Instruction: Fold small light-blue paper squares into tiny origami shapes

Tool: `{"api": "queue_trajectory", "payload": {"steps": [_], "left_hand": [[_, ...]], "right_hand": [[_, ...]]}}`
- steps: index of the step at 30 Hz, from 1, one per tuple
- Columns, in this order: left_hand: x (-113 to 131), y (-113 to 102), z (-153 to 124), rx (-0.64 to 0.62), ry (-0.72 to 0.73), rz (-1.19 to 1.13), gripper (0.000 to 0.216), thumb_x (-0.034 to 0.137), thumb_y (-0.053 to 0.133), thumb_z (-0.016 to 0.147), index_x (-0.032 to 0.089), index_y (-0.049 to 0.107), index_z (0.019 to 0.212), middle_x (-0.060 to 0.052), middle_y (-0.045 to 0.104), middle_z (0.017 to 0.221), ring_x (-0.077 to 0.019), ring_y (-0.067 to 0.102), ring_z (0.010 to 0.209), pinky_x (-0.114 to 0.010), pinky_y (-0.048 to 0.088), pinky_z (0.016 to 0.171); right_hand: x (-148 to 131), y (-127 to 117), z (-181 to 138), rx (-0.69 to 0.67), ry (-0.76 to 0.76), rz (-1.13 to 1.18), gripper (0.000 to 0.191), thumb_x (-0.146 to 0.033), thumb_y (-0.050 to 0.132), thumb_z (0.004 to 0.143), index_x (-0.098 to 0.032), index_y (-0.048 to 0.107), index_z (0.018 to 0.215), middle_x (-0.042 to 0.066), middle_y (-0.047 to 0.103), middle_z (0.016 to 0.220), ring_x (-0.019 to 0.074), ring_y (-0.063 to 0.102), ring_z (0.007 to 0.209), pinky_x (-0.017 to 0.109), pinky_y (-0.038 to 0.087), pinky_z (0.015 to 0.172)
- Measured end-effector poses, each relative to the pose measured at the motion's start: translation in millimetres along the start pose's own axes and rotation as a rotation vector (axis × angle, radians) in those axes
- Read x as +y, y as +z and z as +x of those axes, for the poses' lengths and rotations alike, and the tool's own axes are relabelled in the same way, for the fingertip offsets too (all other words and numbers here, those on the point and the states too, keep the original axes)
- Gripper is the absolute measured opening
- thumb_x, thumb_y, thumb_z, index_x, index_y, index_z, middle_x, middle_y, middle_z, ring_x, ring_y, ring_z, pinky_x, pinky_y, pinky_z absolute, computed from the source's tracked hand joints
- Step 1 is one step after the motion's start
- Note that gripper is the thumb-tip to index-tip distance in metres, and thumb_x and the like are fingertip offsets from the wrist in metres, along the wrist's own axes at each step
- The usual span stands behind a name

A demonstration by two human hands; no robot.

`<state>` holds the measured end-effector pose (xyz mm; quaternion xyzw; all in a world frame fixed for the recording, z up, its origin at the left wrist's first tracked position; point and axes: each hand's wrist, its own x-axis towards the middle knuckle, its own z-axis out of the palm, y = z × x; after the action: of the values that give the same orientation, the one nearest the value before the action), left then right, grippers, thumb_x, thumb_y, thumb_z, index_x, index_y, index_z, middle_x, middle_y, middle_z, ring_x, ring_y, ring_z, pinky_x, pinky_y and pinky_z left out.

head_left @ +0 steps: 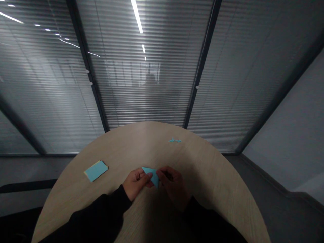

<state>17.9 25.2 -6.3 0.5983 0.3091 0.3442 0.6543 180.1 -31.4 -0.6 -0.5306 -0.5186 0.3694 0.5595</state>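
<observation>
Between my two hands, above the near middle of the table, is a folded piece of blue paper with a triangular outline. My left hand grips its left side, the thumb lying on top and fingers underneath. At the paper's right edge, the thumb and fingers of my right hand are pinched together on it. Shadow darkens the right hand, so its fingers show only in part. Farther back on the table, small folded blue paper pieces stand close together.
A stack of paper sheets, blue on top with a yellowish edge below, lies on the left of the round wooden table. Behind the table rise glass panels with blinds. A dark chair part is at the left.
</observation>
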Motion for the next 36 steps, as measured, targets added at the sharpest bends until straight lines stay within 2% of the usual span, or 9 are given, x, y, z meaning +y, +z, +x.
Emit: {"api": "queue_trajectory", "payload": {"steps": [19,30,36], "left_hand": [[1.5,1.2,-1.1,-0.008,0.026,0.040,0.041,0.054,0.067,0.076,0.014,0.063,0.074,-0.003,0.066,0.062,-0.0137,0.059,0.058,-0.026,0.046,0.063],[2.1,1.0,-1.0,-0.031,0.032,0.023,0.041,0.054,0.066,0.077,0.014,0.062,0.074,-0.002,0.064,0.061,-0.0127,0.057,0.057,-0.025,0.045,0.061],[-0.2,1.3,-0.5,-0.025,0.025,-0.005,0.042,0.055,0.069,0.074,0.014,0.063,0.083,-0.004,0.067,0.067,-0.0140,0.059,0.061,-0.026,0.046,0.064]], "right_hand": [[1.9,-1.1,0.6,0.004,-0.016,-0.036,0.029,-0.043,0.062,0.082,-0.016,0.065,0.074,-0.001,0.057,0.062,0.0115,0.050,0.058,0.023,0.041,0.055],[1.4,-1.0,1.1,-0.008,0.009,-0.011,0.029,-0.044,0.063,0.082,-0.016,0.064,0.074,-0.003,0.053,0.060,0.0108,0.047,0.055,0.022,0.039,0.052],[6.7,1.6,1.9,0.021,-0.008,0.018,0.029,-0.044,0.062,0.084,-0.016,0.064,0.077,-0.002,0.054,0.062,0.0110,0.048,0.057,0.022,0.039,0.053]]}}
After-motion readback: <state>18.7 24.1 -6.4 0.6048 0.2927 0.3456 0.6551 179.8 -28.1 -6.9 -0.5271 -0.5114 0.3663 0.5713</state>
